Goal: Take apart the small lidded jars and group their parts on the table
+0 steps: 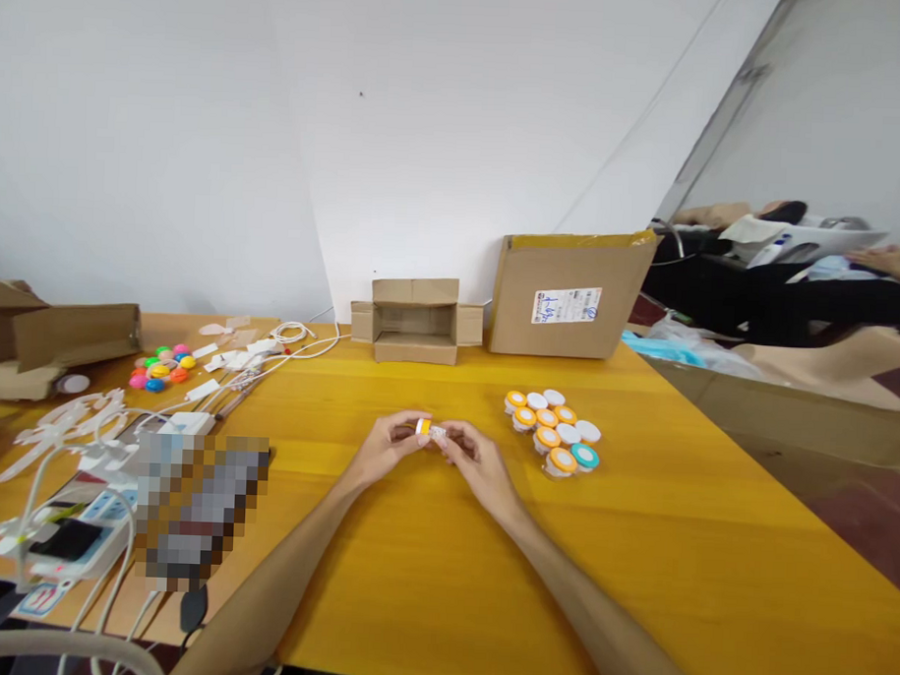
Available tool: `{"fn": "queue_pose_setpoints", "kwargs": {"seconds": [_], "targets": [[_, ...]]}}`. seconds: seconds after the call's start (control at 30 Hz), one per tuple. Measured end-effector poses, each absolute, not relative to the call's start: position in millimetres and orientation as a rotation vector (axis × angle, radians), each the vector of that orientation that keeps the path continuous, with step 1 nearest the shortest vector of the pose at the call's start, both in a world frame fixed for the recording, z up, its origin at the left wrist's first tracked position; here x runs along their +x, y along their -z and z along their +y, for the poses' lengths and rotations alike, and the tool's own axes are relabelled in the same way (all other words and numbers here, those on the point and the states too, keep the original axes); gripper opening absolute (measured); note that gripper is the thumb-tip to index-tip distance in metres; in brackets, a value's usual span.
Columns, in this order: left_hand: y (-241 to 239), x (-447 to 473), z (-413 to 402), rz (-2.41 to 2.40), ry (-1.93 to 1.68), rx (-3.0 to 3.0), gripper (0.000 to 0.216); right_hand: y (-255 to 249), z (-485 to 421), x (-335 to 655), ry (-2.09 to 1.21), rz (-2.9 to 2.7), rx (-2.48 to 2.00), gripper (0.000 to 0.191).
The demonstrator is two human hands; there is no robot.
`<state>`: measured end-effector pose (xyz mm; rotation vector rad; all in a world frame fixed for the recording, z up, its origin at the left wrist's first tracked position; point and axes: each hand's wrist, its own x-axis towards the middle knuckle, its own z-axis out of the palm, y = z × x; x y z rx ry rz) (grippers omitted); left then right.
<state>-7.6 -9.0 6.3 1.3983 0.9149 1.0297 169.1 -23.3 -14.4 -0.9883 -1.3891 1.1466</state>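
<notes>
Over the middle of the table, both of my hands pinch one small clear jar with an orange-and-white lid (424, 428). My left hand (384, 451) closes on its lid end, thumb and fingers together. From the other side, the fingertips of my right hand (481, 464) grip the clear end. What the jar contains is too small to make out. To the right of my right hand stands a cluster of several similar jars (546, 418), lids up, in orange and white. One jar in the cluster has a teal lid (585, 455).
An open small cardboard box (415, 352) lies against the wall, beside a large taped carton (554, 326). On the left are coloured balls (156, 371), white cables, a power strip (104, 522) and a blurred dark object (212, 511). A person sits at far right.
</notes>
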Motion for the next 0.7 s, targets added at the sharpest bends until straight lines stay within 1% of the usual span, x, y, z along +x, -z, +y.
{"fn": "queue_pose_setpoints", "kwargs": {"seconds": [0.1,0.43,0.5,0.63,0.7], "targets": [[-4.9,-7.8,-8.2,0.910,-1.025,1.405,0.047,11.0,-25.1,169.3,-1.129,-1.407,-0.976,0.030],[-5.8,-7.7,-8.0,0.914,-1.001,1.400,0.049,12.5,-23.9,169.5,-1.096,-1.399,-0.941,0.024],[-6.1,-8.0,-8.2,0.914,-1.002,1.398,0.048,13.4,-23.8,169.6,-1.106,-1.409,-0.941,0.026],[-6.7,-8.7,-8.0,0.908,-1.000,1.412,0.048,16.4,-23.0,169.3,-1.113,-1.391,-0.991,0.037],[-6.5,-8.9,-7.7,0.910,-1.002,1.415,0.049,17.2,-22.4,169.3,-1.115,-1.387,-1.019,0.039]]}}
